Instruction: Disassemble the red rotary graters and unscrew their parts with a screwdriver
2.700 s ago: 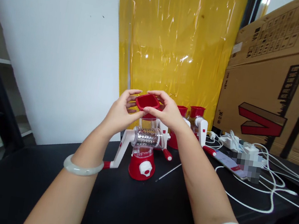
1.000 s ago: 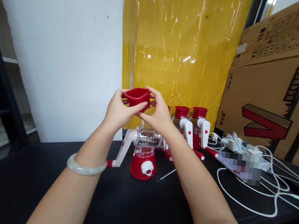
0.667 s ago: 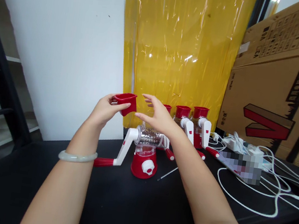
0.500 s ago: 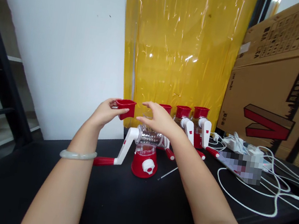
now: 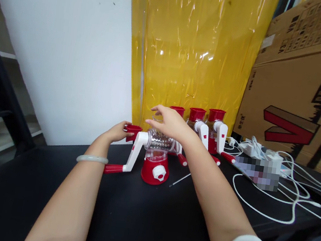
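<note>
Nearest, two bare forearms reach out over the black bench (image 5: 133,221), the left wearing a pale stone bangle (image 5: 92,159). Beyond them stands the red-based hand-crank grater with steel drum (image 5: 156,158). The left hand (image 5: 116,132) has sunk from chest height a second ago to just beside the white crank. Its fingers pinch the small red square plastic cup (image 5: 133,131), now off the grater's clear chute, and the cup's inside is hidden. The right hand (image 5: 167,123) hovers over the uncapped chute with fingers spread, holding nothing, and it screens whatever the chute contains. Farther back stand three more red-topped graters (image 5: 198,120), white cables (image 5: 274,186), a yellow film sheet (image 5: 195,49) and a large cardboard box (image 5: 298,85).
</note>
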`<state>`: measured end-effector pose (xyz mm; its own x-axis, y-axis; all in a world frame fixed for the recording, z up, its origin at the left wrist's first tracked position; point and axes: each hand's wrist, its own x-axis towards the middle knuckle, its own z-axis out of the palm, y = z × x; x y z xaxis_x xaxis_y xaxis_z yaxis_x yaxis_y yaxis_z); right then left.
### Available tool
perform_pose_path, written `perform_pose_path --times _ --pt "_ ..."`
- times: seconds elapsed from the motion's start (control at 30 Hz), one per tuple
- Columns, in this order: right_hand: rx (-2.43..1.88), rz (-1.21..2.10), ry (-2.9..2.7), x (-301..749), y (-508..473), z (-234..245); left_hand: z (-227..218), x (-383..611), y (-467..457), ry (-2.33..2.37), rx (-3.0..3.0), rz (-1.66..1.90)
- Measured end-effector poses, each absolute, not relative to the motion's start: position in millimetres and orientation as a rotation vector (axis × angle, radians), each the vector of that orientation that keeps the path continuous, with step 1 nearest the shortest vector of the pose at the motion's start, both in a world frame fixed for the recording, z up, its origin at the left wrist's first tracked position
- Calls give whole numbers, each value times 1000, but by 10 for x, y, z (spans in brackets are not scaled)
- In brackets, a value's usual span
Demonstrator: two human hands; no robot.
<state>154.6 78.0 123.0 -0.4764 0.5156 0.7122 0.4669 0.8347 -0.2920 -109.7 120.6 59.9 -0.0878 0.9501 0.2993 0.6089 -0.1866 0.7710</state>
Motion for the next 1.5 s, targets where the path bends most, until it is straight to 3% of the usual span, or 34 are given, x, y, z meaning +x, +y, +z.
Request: perform_pose_path --times 0.2,0.4,0.9,1.5 --pt "-739 58 -2177 1555 761 1249 676 -1254 1124 1611 1841 1084" --pt "-720 54 -2185 1559 789 1230 641 -1628 1139 1619 1699 1269" --pt "-747 -17 -2191 1541 818 1223 235 -1366 1540 1681 1906 832" --pt "-731 -18 -2201 1560 805 1247 283 -1276 1590 1736 1956 760"
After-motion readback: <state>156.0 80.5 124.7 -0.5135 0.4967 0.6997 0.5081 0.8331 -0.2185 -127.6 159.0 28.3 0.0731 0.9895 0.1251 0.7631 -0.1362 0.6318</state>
